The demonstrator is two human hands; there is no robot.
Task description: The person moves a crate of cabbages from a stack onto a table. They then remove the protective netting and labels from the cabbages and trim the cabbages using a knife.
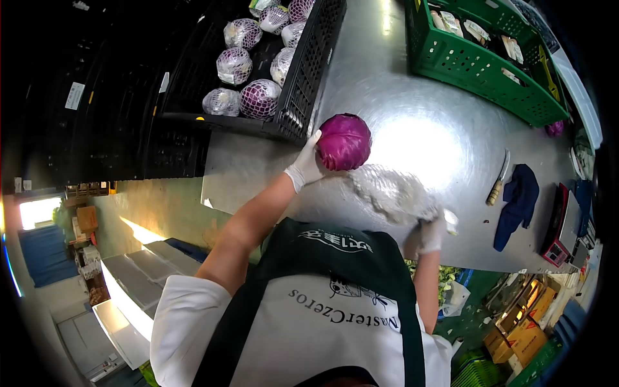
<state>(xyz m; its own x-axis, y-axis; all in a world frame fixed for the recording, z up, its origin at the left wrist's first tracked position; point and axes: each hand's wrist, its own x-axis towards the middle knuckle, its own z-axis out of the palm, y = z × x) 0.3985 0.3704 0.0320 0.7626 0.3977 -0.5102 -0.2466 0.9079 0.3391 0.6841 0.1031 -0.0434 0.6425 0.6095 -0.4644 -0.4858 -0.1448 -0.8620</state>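
Purple cabbage (345, 142), 1 bare head, is showing over the steel table (380, 90), the gloved left hand (309, 162) curling partway around its left side. It is likely feeling heavy, firm and slick, favouring a wide cupped hold. The gloved right hand (432, 235) is clutching 1 white net (393, 193). Beyond, 1 black crate (304, 84) is holding 9 visible netted cabbages (234, 66); 1 knife (499, 182) is lying rightward.

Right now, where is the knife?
In the head view, the knife lies at the right on the metal table, just left of the dark blue cloth.
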